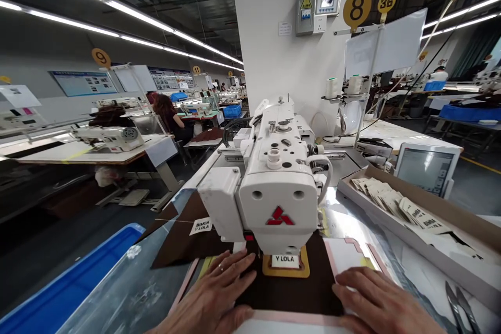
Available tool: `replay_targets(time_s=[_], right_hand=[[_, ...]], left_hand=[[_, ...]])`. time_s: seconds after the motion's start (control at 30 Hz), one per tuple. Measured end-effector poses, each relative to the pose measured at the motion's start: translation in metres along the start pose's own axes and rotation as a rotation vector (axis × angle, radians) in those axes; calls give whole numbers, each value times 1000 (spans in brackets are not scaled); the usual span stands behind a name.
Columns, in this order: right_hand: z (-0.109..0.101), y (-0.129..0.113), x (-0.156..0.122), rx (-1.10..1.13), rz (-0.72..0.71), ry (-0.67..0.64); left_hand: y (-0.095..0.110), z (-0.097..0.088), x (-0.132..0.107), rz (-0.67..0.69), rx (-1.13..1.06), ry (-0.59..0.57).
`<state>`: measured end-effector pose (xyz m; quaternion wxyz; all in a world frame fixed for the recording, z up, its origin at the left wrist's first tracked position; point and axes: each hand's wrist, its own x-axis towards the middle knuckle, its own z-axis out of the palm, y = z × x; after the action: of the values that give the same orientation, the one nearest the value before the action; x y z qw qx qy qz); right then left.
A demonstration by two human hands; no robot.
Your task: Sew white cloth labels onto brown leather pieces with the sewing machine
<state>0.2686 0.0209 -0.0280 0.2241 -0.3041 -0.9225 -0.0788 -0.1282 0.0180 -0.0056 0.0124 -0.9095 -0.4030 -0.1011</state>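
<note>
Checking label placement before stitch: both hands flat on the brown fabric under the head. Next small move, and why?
Probably draw both hands back. The left hand has fingertips close to the sewing head, the right hand rests on the template, and the label already sits in the yellow frame.

Long white fluorescent ceiling strips [129,13] are lighting the hall brightly, glare is washing over the shiny clear plastic sheet [129,292], and wide-angle distortion is bending the edges.

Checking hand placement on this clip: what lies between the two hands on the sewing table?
In the head view, only dark brown fabric spans the gap between left hand and right hand, with the white label in its yellow frame just beyond.
</note>
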Motion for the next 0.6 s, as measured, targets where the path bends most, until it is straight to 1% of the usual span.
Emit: replay_targets(time_s=[0.07, 0.17, 0.23, 0.4, 0.5, 0.6], right_hand=[[5, -3, 0, 17, -10, 19], [9, -5, 0, 20, 15, 58], [11, -6, 0, 11, 37, 48], [15, -8, 1, 35, 75, -37], [21, -9, 3, 54, 115, -40], [30, -9, 6, 76, 134, -7]], left_hand=[[4, 5, 1, 12, -10, 17], [8, 8, 6, 112, 36, -1], [11, 8, 10, 157, 60, -5], [17, 11, 23, 135, 0, 47], [21, 12, 34, 115, -96, 47], [24, 13, 43, 125, -168, 75]])
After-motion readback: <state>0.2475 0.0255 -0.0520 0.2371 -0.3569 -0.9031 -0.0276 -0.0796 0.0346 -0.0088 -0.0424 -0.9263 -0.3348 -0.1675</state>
